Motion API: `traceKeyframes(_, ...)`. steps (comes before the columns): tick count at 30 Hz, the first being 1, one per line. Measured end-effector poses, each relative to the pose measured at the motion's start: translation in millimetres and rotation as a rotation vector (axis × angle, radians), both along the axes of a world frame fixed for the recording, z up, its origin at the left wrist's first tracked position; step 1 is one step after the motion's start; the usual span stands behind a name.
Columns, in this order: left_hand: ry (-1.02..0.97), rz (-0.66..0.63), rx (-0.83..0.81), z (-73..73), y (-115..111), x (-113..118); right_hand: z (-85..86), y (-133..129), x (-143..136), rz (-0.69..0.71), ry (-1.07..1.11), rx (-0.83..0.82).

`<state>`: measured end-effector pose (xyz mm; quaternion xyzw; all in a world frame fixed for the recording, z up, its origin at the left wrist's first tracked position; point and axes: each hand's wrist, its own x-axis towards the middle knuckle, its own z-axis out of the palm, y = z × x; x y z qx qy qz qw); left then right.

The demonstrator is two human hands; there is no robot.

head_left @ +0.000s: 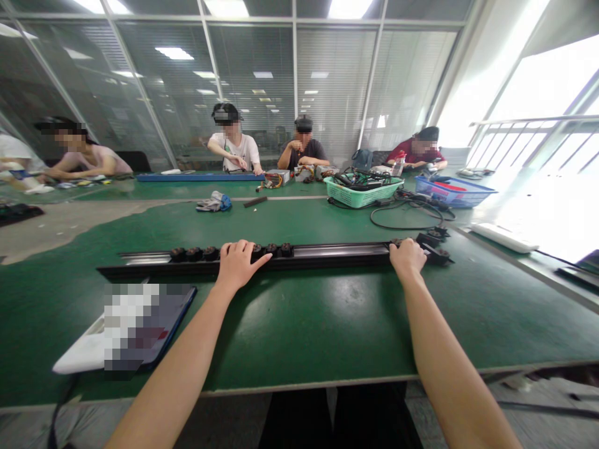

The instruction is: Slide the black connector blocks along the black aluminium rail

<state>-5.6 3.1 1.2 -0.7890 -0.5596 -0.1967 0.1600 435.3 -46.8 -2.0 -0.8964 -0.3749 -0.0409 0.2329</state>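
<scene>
A long black rail [337,254] with a silvery inner channel lies across the green table. Several dark round-topped modules [193,254] sit in its left half. My left hand [238,265] rests over the rail among these modules, fingers spread and thumb pointing right. Near the rail's right end, my right hand [408,257] has its fingers curled over a dark piece, mostly hidden under them. Just beyond that hand, more dark modules [437,240] lie at and behind the rail's end.
A phone [180,324] and a white device [79,349] lie front left. Farther back are grey-blue gloves [214,202], a green basket [360,197] of cables, a blue basket [461,197] and loose black cables [407,226]. Several people sit across the table.
</scene>
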Motion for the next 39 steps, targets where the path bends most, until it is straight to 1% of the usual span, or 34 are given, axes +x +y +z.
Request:
traceKeyframes(11,0.002,0.0,-0.002,0.8,-0.9,0.7,-1.1,2.7,6.9,0.004,-0.04,-0.04)
traceKeyframes(17,-0.006,-0.005,-0.015,1.2,-1.3,0.0,1.0,3.3,9.0,0.028,-0.062,-0.096)
traceKeyframes(24,-0.009,-0.007,-0.017,2.8,-2.0,-1.2,10.0,7.2,7.8,0.063,-0.07,-0.151)
traceKeyframes(28,-0.014,-0.014,-0.013,3.0,-2.9,-2.1,18.7,8.9,9.3,0.094,-0.097,-0.207)
traceKeyframes(30,-0.018,-0.012,-0.01,2.4,-3.2,-2.7,20.2,8.9,10.9,0.12,-0.122,-0.238)
traceKeyframes(33,-0.026,-0.009,-0.009,1.5,-3.2,-3.2,15.5,6.3,13.7,0.155,-0.144,-0.247)
traceKeyframes(39,-0.005,0.005,-0.011,2.1,-2.5,-0.6,-1.8,-3.5,21.3,0.142,-0.178,-0.12)
